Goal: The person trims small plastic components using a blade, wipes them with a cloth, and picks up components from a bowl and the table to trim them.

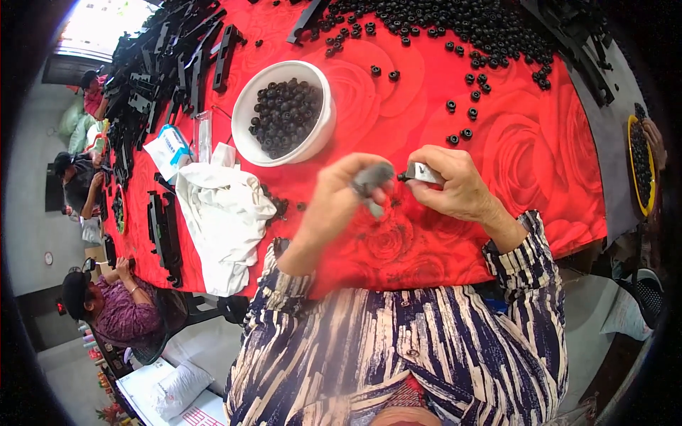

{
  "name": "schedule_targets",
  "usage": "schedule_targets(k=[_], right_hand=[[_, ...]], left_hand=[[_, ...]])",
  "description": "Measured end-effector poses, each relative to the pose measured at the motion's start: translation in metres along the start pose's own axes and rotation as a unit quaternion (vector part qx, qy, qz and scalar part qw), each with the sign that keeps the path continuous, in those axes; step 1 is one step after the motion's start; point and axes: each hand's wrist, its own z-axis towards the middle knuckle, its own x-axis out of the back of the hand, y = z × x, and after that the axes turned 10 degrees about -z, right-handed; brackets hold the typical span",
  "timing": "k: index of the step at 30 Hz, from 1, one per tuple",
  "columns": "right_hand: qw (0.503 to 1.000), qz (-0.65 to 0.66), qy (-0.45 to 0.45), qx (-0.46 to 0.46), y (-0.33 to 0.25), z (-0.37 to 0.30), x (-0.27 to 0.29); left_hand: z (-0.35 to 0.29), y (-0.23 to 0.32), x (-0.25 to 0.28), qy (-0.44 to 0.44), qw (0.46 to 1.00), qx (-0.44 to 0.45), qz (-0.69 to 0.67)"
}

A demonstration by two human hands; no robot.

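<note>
My left hand (pixel 344 197) is raised over the red cloth, blurred by motion. Its fingers are curled, and dark grey coverings (pixel 374 177) show at the fingertips; anything pinched there I cannot make out. Close on its right, my right hand (pixel 456 183) is closed on a small silver-grey piece (pixel 424 173) with a dark tip pointing at the left hand. A narrow gap separates the two hands. Beyond the left hand stands a white bowl (pixel 328 128) part-filled with round black beads (pixel 288 113), each with a hole.
A crumpled white cloth (pixel 220 220) and a blue-and-white packet (pixel 169 153) lie left. Long black plastic parts (pixel 165 234) pile up along that side. Loose black rollers (pixel 455 28) spread over the far table. A yellow-rimmed tray (pixel 632 160) is at right. Other people (pixel 117 305) sit left.
</note>
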Motion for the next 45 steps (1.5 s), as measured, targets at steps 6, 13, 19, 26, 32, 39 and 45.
schedule_targets(k=[6,13,19,26,32,39,45], right_hand=[[0.997,0.062,-0.038,-0.014,-0.005,-0.001,0.002],[0.985,0.146,-0.055,-0.074,-0.017,-0.001,0.004],[0.984,0.153,-0.077,-0.043,-0.016,-0.001,0.007],[0.978,0.192,-0.079,-0.006,-0.017,0.001,0.009],[0.978,0.191,-0.085,0.005,-0.015,-0.002,0.006],[0.968,0.219,-0.116,-0.033,-0.019,0.001,0.010],[0.995,0.091,-0.036,0.027,-0.021,-0.002,0.004]], left_hand=[[0.006,-0.029,-0.001,-0.007,1.000,0.005,-0.019],[0.008,-0.038,0.012,-0.055,0.954,0.165,-0.246],[0.005,-0.049,0.008,-0.025,0.943,0.143,-0.299],[-0.002,-0.044,0.007,-0.027,0.947,0.163,-0.275],[-0.002,-0.047,0.018,-0.122,0.927,0.184,-0.302],[-0.005,-0.050,0.017,-0.129,0.923,0.163,-0.324],[-0.003,-0.054,0.012,-0.034,0.953,0.129,-0.274]])
